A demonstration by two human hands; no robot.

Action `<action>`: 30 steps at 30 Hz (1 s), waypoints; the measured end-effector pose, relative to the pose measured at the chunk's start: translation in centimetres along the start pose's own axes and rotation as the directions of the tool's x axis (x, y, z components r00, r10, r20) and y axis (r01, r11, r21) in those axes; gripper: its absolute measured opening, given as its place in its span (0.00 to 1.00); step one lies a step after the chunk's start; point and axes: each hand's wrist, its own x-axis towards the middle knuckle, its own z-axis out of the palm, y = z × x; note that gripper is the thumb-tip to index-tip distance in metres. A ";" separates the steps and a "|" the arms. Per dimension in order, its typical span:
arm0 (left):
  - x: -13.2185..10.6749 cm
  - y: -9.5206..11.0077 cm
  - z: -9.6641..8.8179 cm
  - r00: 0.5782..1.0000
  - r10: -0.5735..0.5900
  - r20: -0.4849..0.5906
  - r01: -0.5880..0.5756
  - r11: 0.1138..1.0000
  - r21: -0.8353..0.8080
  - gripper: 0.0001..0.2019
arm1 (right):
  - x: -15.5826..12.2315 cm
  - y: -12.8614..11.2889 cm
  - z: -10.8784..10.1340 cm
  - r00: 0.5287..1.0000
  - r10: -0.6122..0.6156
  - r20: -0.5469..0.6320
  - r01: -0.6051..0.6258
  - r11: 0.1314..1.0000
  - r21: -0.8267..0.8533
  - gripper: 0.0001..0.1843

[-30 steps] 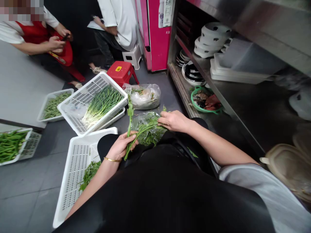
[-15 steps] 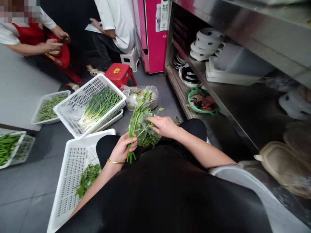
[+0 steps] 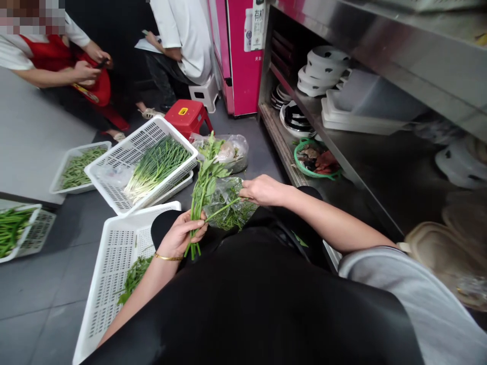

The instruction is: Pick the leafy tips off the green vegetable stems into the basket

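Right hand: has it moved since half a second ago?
Yes: the right hand has moved rightward, closer to the green basket, which holds its place in the view.

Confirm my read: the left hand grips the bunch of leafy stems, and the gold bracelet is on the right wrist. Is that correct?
Not quite: the gold bracelet is on the left wrist, not the right, as the head view shows. The left hand does grip the bunch of leafy stems.
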 end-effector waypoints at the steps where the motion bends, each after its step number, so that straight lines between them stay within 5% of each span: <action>1: -0.1 0.0 -0.2 1.000 0.000 -0.027 0.001 1.000 0.030 0.10 | -0.1 0.2 0.3 1.000 -0.002 -0.005 0.002 0.999 0.047 0.14; 4: -0.4 0.0 -0.9 0.995 -0.016 -0.101 0.026 0.995 0.096 0.11 | -1.1 0.6 1.1 0.995 -0.013 -0.094 0.044 0.943 0.331 0.16; 8: -0.6 0.1 -1.2 0.994 -0.038 -0.105 0.046 0.996 0.072 0.11 | -1.9 0.7 1.7 0.993 0.017 -0.118 0.072 0.705 0.705 0.17; 13: -0.6 0.7 -0.7 0.995 -0.066 -0.071 0.075 0.988 0.131 0.09 | -0.8 0.2 1.6 0.992 -0.094 0.078 -0.015 0.545 0.838 0.19; 18: -0.3 0.5 -0.7 0.993 -0.058 -0.098 0.069 0.992 0.110 0.10 | -0.2 -1.1 2.6 0.961 -0.238 0.142 -0.019 0.455 0.890 0.17; 21: 0.0 -0.1 -0.8 0.992 -0.035 -0.120 0.048 0.993 0.108 0.10 | -0.6 -1.2 3.8 0.995 0.099 0.027 -0.058 0.333 0.941 0.16; 22: 0.1 -0.4 -0.8 0.991 -0.030 -0.128 0.044 0.993 0.106 0.10 | -0.8 -1.0 4.0 0.951 0.307 -0.023 -0.056 0.245 0.968 0.16; 25: 0.5 -0.9 -0.5 0.986 -0.047 -0.163 0.061 0.995 0.082 0.11 | -1.0 -0.1 3.8 0.669 0.739 -0.076 0.067 0.042 0.997 0.19; 26: 0.6 -0.9 -0.3 0.983 -0.059 -0.172 0.073 0.994 0.076 0.12 | -1.0 0.0 3.5 0.632 0.768 -0.102 0.080 0.066 0.995 0.19; 27: 0.8 -1.0 -0.1 0.982 -0.070 -0.178 0.084 0.994 0.073 0.12 | -1.0 0.0 3.0 0.643 0.751 -0.151 0.058 0.149 0.987 0.19; 30: 1.2 -0.8 0.5 0.980 -0.087 -0.177 0.103 0.991 0.083 0.12 | -0.4 -1.0 1.7 0.779 0.555 -0.291 -0.121 0.588 0.799 0.16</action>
